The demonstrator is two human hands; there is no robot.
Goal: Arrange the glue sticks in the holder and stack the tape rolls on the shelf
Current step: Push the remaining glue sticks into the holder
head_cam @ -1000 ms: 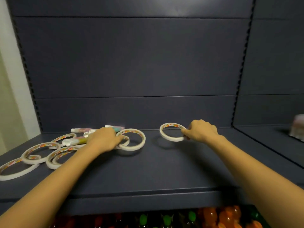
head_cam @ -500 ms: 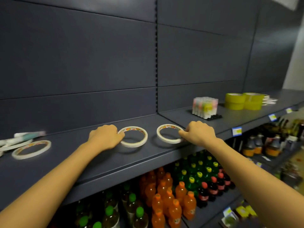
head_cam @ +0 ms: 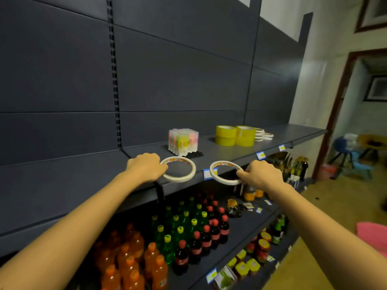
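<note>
Glue sticks (head_cam: 183, 142) seemingly upright in holder (head_cam: 193, 154)

On the shelf (head_cam: 226, 151), the glue sticks (head_cam: 183, 141) stand left of the tape rolls (head_cam: 235, 136).

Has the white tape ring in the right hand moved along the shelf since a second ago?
Yes. The tape ring in the right hand has travelled rightward past the slotted upright, now off the shelf edge near the glue sticks.

Left hand (head_cam: 146, 167), right hand (head_cam: 262, 174) clenched
</note>
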